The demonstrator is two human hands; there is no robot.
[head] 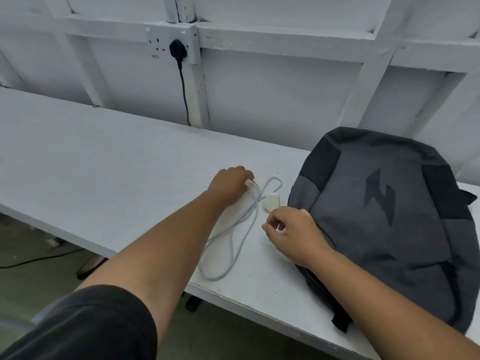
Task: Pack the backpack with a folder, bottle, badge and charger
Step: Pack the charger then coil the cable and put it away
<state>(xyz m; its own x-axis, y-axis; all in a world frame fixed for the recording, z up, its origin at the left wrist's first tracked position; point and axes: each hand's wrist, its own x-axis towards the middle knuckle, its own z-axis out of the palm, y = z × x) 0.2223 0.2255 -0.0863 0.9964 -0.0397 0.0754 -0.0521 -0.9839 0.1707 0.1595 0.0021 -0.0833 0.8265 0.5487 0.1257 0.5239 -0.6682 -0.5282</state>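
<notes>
A white charger lies on the white table (109,162): its plug block (271,201) sits just left of the backpack, and its grey-white cable (235,229) runs in long loops toward the front edge. My left hand (230,185) rests over the far end of the cable loop, fingers closed on it. My right hand (291,231) hovers just below the plug block with fingers curled and apart, the index tip at the block's edge. The dark grey backpack (384,219) lies flat at the right with its zip shut. No folder, bottle or badge is in view.
A white panelled wall runs behind the table, with a socket and a black plug (178,50) whose cord hangs down behind the tabletop. The table's front edge runs diagonally below my forearms. A black cable (39,258) lies on the floor at the left.
</notes>
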